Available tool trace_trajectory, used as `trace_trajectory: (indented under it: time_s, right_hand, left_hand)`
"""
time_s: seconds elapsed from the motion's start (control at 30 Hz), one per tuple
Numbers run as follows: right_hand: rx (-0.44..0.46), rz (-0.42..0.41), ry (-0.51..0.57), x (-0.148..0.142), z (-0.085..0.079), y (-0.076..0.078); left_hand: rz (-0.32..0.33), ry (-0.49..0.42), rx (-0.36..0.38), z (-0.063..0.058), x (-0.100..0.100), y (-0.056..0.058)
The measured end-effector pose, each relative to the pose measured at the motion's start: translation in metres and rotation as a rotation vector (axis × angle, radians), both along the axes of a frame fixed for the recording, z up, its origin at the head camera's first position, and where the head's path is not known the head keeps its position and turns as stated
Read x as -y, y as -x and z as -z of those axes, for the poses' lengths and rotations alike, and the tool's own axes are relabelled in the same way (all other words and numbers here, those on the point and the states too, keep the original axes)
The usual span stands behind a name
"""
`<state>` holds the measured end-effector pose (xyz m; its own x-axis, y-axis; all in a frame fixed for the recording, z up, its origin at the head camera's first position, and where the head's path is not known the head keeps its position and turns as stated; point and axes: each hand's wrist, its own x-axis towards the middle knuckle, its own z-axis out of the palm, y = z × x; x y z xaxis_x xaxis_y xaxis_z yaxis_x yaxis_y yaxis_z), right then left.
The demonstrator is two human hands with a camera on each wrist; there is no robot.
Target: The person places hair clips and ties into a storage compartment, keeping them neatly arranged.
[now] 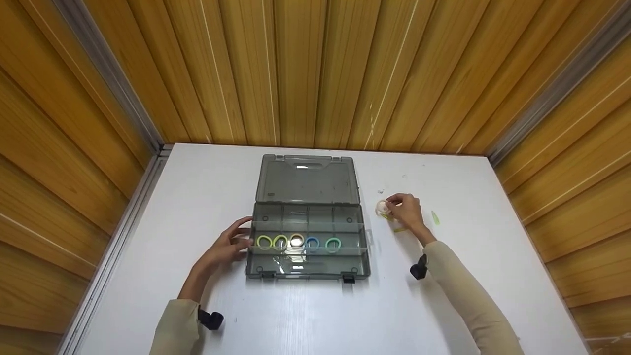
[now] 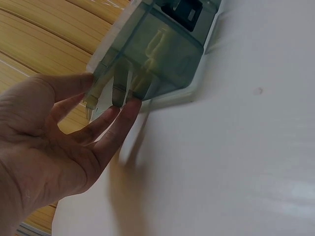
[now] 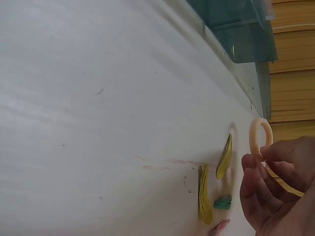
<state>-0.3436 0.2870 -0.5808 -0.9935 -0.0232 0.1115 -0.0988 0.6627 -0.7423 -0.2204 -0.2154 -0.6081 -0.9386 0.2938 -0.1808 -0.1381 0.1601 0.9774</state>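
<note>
A grey see-through compartment box point(image 1: 308, 266) lies on the table with its lid point(image 1: 308, 180) folded back. My left hand point(image 1: 227, 246) touches the box's left end wall, its fingers spread and only lightly bent. The right hand point(image 1: 406, 212) pinches a pale peach hair tie point(image 3: 254, 140) between thumb and fingers, just above the table to the right of the box. Several ring-shaped hair ties stand in a row in the middle section: yellow ones point(image 1: 264, 242), an orange-yellow one point(image 1: 297, 240), a blue one point(image 1: 312, 243) and a green one point(image 1: 333, 245).
Small hair clips lie under and around the right hand: yellow ones point(image 3: 204, 196), a teal one point(image 3: 223, 202) and a pinkish one point(image 3: 221, 226). A light green clip point(image 1: 435, 217) lies farther right. Wood-patterned walls point(image 1: 296, 74) enclose the white table point(image 1: 305, 320).
</note>
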Motion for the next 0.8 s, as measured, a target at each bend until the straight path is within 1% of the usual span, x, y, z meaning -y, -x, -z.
trace_trajectory:
  time_s: [0.3,0.5,0.63,0.73,0.77,0.8]
  right_hand:
    - [-0.027,-0.08,0.037,-0.002,-0.022,-0.018]
    - [0.041,-0.133,0.101,0.001,-0.036,-0.03]
    - [0.079,-0.165,0.109,0.007,-0.043,-0.039]
    - [0.095,-0.206,0.103,0.014,-0.047,-0.046]
    - [0.105,-0.216,0.104,0.018,-0.052,-0.051]
    - [0.111,-0.228,0.104,0.02,-0.054,-0.052]
  left_hand:
    - [-0.027,0.013,0.033,-0.002,-0.002,-0.002]
    - [-0.019,-0.001,0.021,-0.003,-0.002,-0.001]
    - [-0.017,-0.015,0.026,-0.003,-0.002,-0.001]
    - [-0.015,-0.019,0.025,-0.003,-0.003,-0.002]
    - [-0.015,-0.018,0.022,-0.003,-0.003,-0.002]
    - [-0.015,-0.015,0.017,-0.003,-0.003,-0.002]
